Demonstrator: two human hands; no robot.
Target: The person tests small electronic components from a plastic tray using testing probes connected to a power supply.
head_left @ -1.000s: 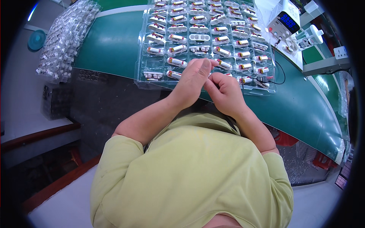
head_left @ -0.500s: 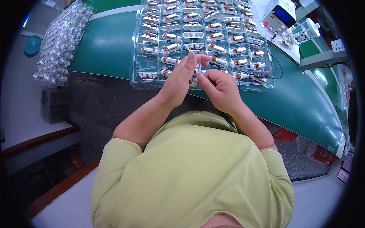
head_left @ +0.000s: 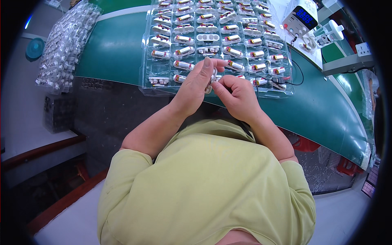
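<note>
Over the near edge of a clear plastic tray [head_left: 144,75], my left hand [head_left: 192,86] is closed around a small white device part [head_left: 209,86] with a whitish rim. The hand's thumb and fingers cover much of the part. My right hand [head_left: 239,97] is closed in a pinch against the part's right side; what lies between its fingertips is hidden. Rows of compartments in the tray carry similar white parts, many topped with a silver battery [head_left: 183,65] with red and yellow ends.
A bundle of bagged white parts [head_left: 67,45] lies at the table's left. At the right are a power supply with a blue display [head_left: 301,17], a black cable [head_left: 301,77] reaching the tray, and a grey arm [head_left: 347,65]. The green table [head_left: 322,110] curves round me.
My left hand and the white part have shifted very slightly right and down, with the thumb tilted a little more. The right hand stays almost where it was.
</note>
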